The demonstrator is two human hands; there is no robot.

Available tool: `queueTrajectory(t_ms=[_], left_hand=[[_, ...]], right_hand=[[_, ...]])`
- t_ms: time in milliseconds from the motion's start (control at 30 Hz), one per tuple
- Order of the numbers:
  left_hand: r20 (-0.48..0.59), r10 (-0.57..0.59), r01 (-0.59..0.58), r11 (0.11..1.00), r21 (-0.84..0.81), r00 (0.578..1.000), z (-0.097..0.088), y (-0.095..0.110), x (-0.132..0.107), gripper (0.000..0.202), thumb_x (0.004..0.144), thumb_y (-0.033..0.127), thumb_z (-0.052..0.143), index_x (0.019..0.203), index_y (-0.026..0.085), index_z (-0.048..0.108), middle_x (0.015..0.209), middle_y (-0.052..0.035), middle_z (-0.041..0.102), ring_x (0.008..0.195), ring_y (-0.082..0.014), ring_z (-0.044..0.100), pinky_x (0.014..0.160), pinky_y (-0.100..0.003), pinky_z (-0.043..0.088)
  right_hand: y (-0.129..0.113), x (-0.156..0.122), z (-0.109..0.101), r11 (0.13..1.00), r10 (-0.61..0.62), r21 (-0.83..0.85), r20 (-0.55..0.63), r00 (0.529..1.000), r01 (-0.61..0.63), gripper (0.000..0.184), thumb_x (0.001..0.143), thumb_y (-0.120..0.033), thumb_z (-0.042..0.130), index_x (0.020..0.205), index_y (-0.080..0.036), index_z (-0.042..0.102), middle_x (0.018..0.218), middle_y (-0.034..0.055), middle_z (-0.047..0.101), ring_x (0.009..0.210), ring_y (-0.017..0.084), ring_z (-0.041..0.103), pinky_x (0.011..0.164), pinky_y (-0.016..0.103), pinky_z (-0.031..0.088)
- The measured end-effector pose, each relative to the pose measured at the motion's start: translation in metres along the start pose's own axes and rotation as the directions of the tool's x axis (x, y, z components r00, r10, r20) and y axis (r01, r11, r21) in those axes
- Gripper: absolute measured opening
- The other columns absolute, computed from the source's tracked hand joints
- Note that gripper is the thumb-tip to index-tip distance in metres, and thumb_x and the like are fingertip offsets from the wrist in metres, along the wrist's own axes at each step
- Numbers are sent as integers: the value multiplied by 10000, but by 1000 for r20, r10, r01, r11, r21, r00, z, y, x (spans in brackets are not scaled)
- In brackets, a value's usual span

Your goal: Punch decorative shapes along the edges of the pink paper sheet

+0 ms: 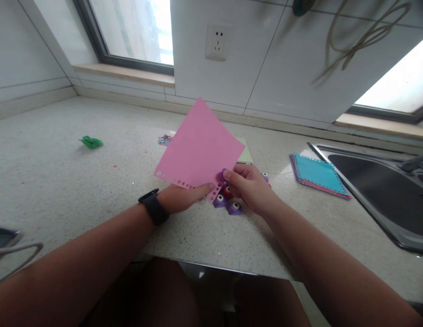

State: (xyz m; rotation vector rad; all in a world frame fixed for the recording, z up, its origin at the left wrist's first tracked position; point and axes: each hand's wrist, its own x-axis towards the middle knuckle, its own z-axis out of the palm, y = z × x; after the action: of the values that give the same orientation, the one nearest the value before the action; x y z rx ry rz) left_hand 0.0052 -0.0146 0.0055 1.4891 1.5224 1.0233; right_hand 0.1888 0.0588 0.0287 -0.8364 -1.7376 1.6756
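Far left: dark device (5, 237) with a pale cable (25, 247), both cut by the frame edge. Next, a crumpled green scrap (91, 142) on the speckled counter (95, 190). Small pile of coloured paper bits (164, 139), partly behind the pink sheet (201, 145). Left hand (180, 197), dark watch (152, 206) at wrist: grasping the sheet's near edge, thumb on top; fingers beneath hidden. Sheet raised over the counter at centre, row of small cut-outs along the near edge. Right hand (247, 184): thumb and fingers gripping a purple punch (223, 175) at that edge. More punches (235, 208) below on the counter; pale green paper (244, 150) behind. Right: paper stack (318, 173), blue uppermost, beside the sink (364, 175).
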Motion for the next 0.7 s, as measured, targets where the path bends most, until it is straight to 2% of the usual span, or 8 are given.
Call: queueTrajectory(t_ms=[200, 333, 467, 567, 700], left_hand=[[5, 12, -12, 1000, 15, 1000, -1, 0, 0, 245, 850, 456, 588, 874, 235, 693, 885, -16, 765, 887, -227, 698, 940, -386, 536], [-21, 6, -6, 1000, -9, 1000, 0, 2, 0, 249, 830, 474, 607, 845, 242, 697, 945, -30, 772, 975, -240, 692, 989, -389, 513], [15, 49, -48, 998, -33, 999, -1, 3, -1, 253, 839, 474, 607, 908, 254, 709, 972, -24, 773, 1049, -239, 675, 1020, -385, 490], [2, 52, -52, 998, -24, 999, -1, 2, -1, 252, 834, 470, 618, 918, 248, 705, 954, -30, 767, 956, -234, 688, 961, -388, 513], [-24, 53, -53, 998, -21, 998, -1, 3, 0, 223, 816, 450, 629, 818, 233, 679, 832, -22, 740, 803, -214, 675, 846, -374, 535]], right_hand=[[0, 0, 1, 1000, 8, 14, 6, 1000, -8, 353, 794, -487, 706, 705, -175, 566, 526, -66, 383, 432, 59, 280, 421, 243, 183], [1, 0, 0, 1000, 4, 31, 5, 1000, -4, 340, 798, -463, 713, 708, -167, 572, 530, -66, 394, 429, 53, 272, 419, 239, 167], [1, 0, 0, 999, -5, 48, 17, 1000, 4, 345, 801, -463, 717, 704, -165, 572, 519, -72, 388, 425, 50, 267, 416, 237, 162], [1, 0, 0, 998, -8, 66, 22, 1000, 6, 337, 805, -450, 720, 702, -166, 572, 513, -78, 377, 421, 48, 262, 415, 236, 159], [0, 0, 1, 997, -4, 73, 20, 1000, 3, 329, 801, -448, 720, 707, -167, 575, 523, -76, 385, 421, 48, 260, 414, 234, 161]])
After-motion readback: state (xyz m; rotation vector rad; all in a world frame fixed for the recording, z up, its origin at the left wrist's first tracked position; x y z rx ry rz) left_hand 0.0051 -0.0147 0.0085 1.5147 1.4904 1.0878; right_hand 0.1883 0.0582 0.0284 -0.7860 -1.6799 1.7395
